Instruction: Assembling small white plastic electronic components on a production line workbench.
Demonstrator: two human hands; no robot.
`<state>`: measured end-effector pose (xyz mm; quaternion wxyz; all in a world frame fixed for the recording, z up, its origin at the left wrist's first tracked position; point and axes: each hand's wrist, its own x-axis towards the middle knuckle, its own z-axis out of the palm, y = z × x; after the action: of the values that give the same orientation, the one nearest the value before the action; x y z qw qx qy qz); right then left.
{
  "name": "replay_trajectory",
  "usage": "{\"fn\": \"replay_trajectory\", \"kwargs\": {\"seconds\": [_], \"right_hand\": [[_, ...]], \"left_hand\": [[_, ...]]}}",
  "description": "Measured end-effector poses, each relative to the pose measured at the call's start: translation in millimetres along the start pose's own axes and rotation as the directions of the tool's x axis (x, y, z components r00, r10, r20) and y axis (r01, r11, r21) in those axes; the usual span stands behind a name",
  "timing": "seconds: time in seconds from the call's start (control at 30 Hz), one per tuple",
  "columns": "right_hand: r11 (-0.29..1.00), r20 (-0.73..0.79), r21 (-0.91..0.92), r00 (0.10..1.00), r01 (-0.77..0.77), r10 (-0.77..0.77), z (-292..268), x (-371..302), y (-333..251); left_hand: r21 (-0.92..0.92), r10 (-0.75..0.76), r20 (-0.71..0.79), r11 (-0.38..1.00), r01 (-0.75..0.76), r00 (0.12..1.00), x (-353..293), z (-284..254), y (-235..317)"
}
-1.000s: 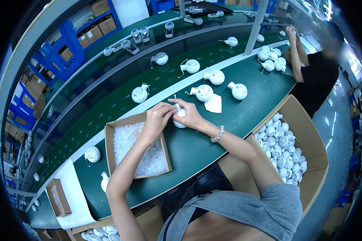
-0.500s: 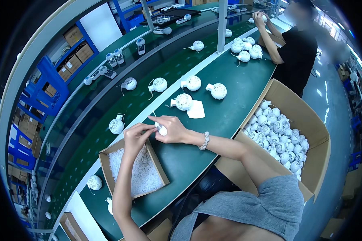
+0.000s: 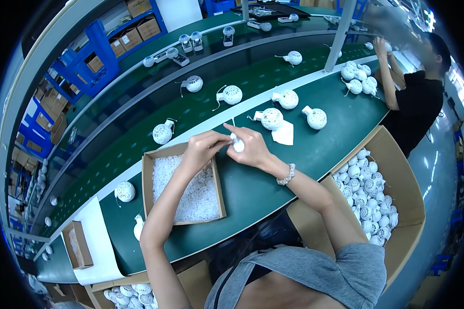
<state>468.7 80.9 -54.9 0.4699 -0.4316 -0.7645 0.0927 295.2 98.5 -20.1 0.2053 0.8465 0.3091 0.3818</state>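
Observation:
Over the green worktable, my right hand grips a white ball-shaped piece with a thin cord at its top; the fingers cover most of it. My left hand meets it from the left, fingertips pinched at its neck, and whether a small part sits between them is hidden. Below my left hand lies a shallow cardboard tray of small clear plastic pieces. Right of my hands, a white openwork ball rests beside a white paper slip, with another ball farther right.
A big carton of white balls stands at the right, and another carton sits low at the left. Beyond the table runs a green conveyor carrying spaced balls. A metal post rises near a co-worker.
The view has swung, so the tray, balls and carton appear shifted, and the lower-left carton has come into sight. Both my hands remain together at the white ball-shaped piece.

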Motion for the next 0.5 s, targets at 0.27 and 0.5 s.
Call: {"fn": "replay_trajectory", "kwargs": {"seconds": [0.27,0.5], "right_hand": [[0.994,0.079,0.083,0.995,-0.067,0.06,-3.3,-3.5,14.8],[0.991,0.071,0.137,0.997,0.0,-0.01,-0.8,2.4,16.3]], "left_hand": [[-0.19,-0.18,0.015,0.965,0.179,0.984,9.0,6.0,2.7],[-0.009,0.092,-0.063,0.996,-0.092,0.994,10.2,2.4,6.6]]}}
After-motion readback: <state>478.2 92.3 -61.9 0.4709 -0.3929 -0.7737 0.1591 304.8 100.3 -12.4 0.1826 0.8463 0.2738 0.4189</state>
